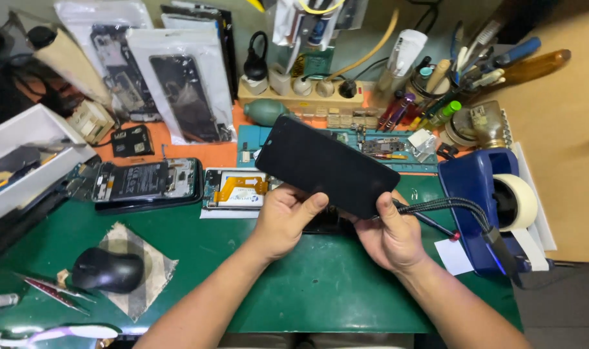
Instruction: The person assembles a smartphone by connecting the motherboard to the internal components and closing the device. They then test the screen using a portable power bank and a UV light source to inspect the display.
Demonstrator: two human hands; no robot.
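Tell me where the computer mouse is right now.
In the head view the black mouse sits on a cloth pad at the lower left of the green mat, beside tweezers.

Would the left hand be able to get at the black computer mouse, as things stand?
Probably not at once: the left hand is gripping the black phone screen. Otherwise the green mat between it and the mouse lies open.

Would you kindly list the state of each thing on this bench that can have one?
Black phone screen: dark, lifted off the bench, tilted.
Left hand: gripping the screen's lower edge.
Right hand: gripping its right end.
Opened phone: back off, insides exposed.
Tape dispenser: loaded with a roll.
Computer mouse: untouched.
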